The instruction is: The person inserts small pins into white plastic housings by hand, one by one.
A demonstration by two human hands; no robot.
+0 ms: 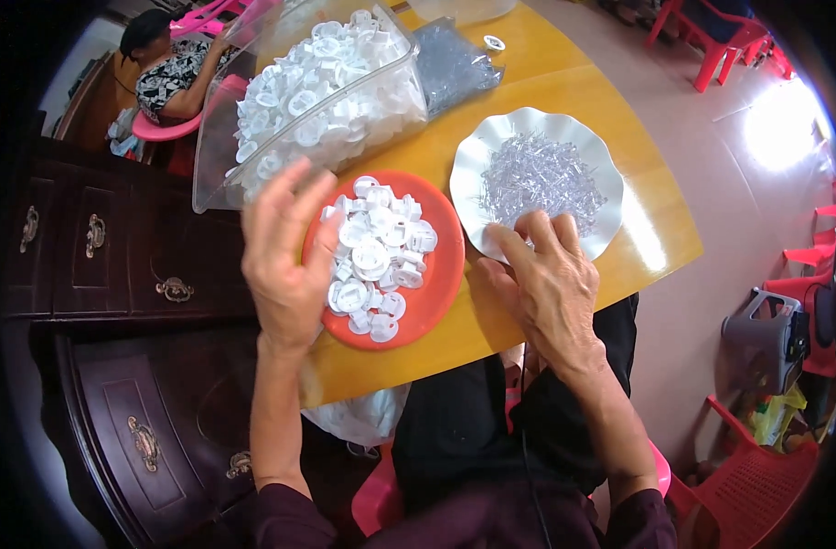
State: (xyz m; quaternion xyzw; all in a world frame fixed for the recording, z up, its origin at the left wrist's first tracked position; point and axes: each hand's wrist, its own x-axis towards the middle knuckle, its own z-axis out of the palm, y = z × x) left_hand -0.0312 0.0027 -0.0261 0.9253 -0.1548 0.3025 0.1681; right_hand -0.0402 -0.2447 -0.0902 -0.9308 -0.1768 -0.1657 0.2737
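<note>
My left hand (285,261) is raised over the left edge of an orange-red plate (441,284), its fingers apart and slightly blurred, with nothing seen in it. On that plate lies a heap of small round white plastic parts (372,261). My right hand (555,284) is at the near rim of a white scalloped dish (610,197), its fingers curled down and closed. Whatever those fingertips hold, if anything, is hidden. A pile of thin clear plastic pins (541,178) fills the middle of the dish.
A large clear bin (308,114) full of white plastic parts stands behind the orange-red plate. Beside it lie a grey plastic bag (455,64) and one loose white part (494,43). Dark drawers (80,238) border the yellow table (651,174) at left; a person (176,78) sits far left.
</note>
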